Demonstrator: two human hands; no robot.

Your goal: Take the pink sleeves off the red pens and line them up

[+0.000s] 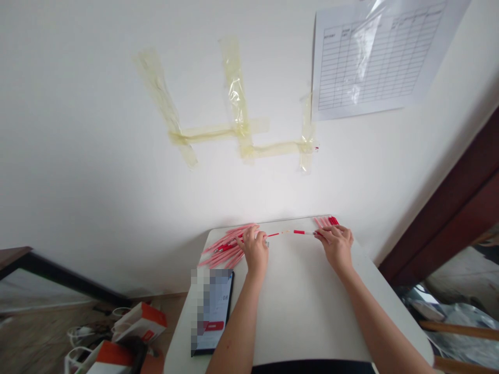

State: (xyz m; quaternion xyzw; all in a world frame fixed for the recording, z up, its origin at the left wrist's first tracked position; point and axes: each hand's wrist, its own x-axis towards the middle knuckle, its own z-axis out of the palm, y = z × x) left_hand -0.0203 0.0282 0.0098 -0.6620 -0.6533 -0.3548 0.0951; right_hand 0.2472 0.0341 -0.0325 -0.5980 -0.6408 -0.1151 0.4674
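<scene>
My left hand [255, 252] is at the right edge of a pile of pink sticks [224, 252], its fingers pinched on a thin red pen refill [273, 235] that points right. Among the pink sticks lie a few darker red pen parts [223, 248] with silvery ends. My right hand [336, 243] is closed on a pen barrel [299, 232], red at its left end and clear further along. The barrel and the refill face each other with a gap between them. Several pink and red pens [326, 221] lie just behind my right fingers, partly hidden.
The white table [304, 306] stands against a wall carrying yellowish tape [237, 98] and a printed sheet [374, 57]. A phone [214, 311] lies at the table's left edge. Red-and-white bags [142, 322] are on the floor at left; a dark red frame [440, 208] rises at right.
</scene>
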